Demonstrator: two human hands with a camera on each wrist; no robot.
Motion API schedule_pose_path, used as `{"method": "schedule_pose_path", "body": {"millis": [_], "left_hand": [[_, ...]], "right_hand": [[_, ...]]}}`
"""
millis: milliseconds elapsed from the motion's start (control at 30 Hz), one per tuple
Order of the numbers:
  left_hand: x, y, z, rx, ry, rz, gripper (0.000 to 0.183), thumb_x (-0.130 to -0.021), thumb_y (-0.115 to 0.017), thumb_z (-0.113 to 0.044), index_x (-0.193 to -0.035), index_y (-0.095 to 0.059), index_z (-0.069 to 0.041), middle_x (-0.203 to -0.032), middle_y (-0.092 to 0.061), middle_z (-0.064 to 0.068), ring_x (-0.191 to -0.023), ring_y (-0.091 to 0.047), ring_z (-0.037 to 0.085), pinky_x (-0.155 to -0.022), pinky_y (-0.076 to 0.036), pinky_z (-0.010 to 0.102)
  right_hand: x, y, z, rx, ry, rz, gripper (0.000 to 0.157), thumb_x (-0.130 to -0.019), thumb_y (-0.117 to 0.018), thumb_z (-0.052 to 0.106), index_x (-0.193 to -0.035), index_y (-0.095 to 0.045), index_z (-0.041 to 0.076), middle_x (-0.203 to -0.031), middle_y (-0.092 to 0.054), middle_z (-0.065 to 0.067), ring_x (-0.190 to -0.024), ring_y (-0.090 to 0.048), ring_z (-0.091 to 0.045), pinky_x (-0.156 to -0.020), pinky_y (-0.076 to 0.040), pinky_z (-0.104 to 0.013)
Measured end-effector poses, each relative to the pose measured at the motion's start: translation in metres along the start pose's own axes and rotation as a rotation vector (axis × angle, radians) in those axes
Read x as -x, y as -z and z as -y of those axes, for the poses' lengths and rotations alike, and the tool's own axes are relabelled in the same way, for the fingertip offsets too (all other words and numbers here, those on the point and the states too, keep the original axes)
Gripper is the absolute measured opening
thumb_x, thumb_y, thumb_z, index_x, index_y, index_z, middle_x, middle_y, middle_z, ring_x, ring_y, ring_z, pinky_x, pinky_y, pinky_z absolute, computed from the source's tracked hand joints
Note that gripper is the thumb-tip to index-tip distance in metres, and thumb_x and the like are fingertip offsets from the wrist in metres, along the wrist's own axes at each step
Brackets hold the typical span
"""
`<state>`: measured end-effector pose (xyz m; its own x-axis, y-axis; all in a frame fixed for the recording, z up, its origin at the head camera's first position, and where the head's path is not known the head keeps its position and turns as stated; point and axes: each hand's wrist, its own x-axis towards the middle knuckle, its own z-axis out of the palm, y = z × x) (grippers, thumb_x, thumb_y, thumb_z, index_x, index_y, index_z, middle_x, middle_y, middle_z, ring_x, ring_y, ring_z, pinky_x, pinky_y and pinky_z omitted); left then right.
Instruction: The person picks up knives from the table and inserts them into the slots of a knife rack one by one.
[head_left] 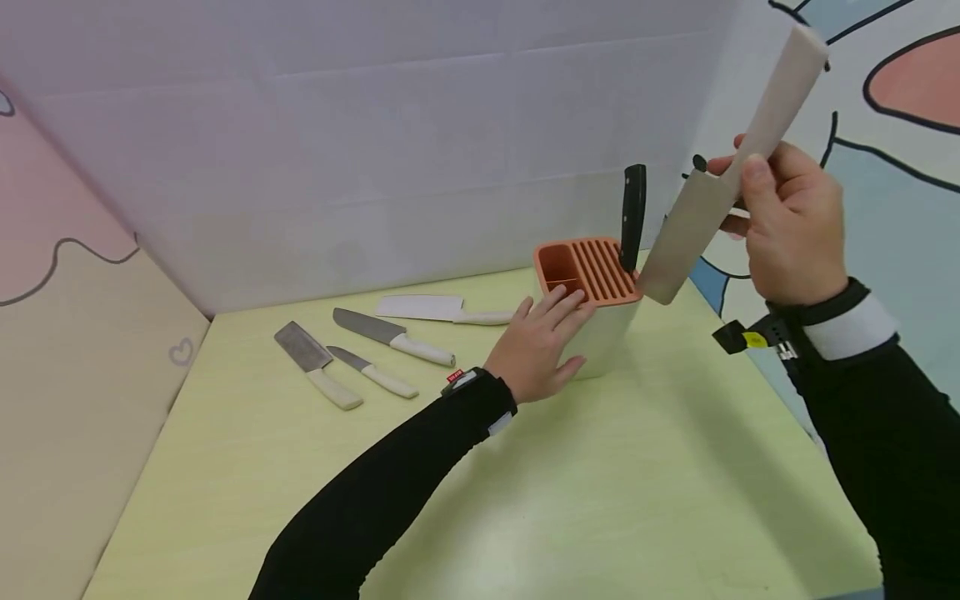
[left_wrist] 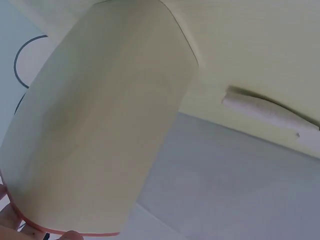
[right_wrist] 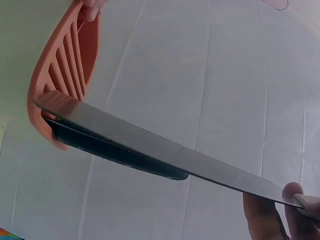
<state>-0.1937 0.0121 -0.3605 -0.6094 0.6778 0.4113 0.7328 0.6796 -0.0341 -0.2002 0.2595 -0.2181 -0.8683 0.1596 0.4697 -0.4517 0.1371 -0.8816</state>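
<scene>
Right hand (head_left: 797, 225) pinched a knife (head_left: 690, 233) at the block's (head_left: 611, 337) four o'clock, seemingly slotting it; left fingers (head_left: 574, 321) lay straight; aligning seemed next.

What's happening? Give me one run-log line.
right hand: grips cleaver, blade down | left hand: on knife block | black-handled knife: slotted | table: four white-handled knives

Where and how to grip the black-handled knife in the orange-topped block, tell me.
Probably the upper black handle, from above left: it stands nearly upright from the orange slotted top, with a broad metal blade close on its right.
</scene>
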Motion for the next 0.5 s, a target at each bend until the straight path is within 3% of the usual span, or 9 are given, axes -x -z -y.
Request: {"method": "schedule_pose_path", "body": {"millis": [100, 233, 367, 500], "left_hand": [[0.001, -0.005, -0.002, 0.003, 0.014, -0.01, 0.067, -0.088, -0.056, -0.039, -0.145, -0.032, -0.014, -0.148, -0.034, 0.007, -0.138, -0.021, 0.024, -0.108, -0.025, 0.051], [0.002, -0.007, -0.005, 0.031, 0.033, -0.033, 0.067, -0.086, -0.059, -0.035, -0.145, -0.033, -0.014, -0.147, -0.035, 0.007, -0.138, -0.021, 0.024, -0.107, -0.026, 0.052], [0.003, -0.006, -0.008, 0.04, 0.041, -0.028, 0.066, -0.086, -0.059, -0.033, -0.144, -0.034, -0.015, -0.147, -0.036, 0.006, -0.138, -0.022, 0.023, -0.108, -0.025, 0.05], [0.002, -0.003, -0.011, 0.041, 0.043, -0.027, 0.066, -0.085, -0.06, -0.032, -0.144, -0.035, -0.014, -0.146, -0.038, 0.006, -0.137, -0.024, 0.023, -0.109, -0.024, 0.049]], "right_hand": [[0.0, -0.003, 0.001, 0.021, -0.04, -0.01, 0.04, -0.089, -0.054, 0.03, -0.124, -0.056, 0.01, -0.113, -0.059, -0.015, -0.107, -0.055, -0.027, -0.083, -0.042, -0.051], [-0.001, -0.007, 0.002, -0.07, -0.091, -0.017, 0.043, -0.085, -0.059, 0.029, -0.123, -0.058, 0.009, -0.11, -0.06, -0.014, -0.106, -0.054, -0.028, -0.082, -0.036, -0.058], [-0.003, -0.011, 0.003, -0.107, -0.078, -0.029, 0.042, -0.085, -0.06, 0.027, -0.123, -0.059, 0.01, -0.112, -0.059, -0.016, -0.109, -0.052, -0.029, -0.084, -0.022, -0.068], [-0.004, -0.015, 0.004, -0.107, -0.037, -0.039, 0.04, -0.085, -0.061, 0.026, -0.122, -0.06, 0.01, -0.113, -0.059, -0.018, -0.111, -0.051, -0.029, -0.082, -0.025, -0.065]]}}
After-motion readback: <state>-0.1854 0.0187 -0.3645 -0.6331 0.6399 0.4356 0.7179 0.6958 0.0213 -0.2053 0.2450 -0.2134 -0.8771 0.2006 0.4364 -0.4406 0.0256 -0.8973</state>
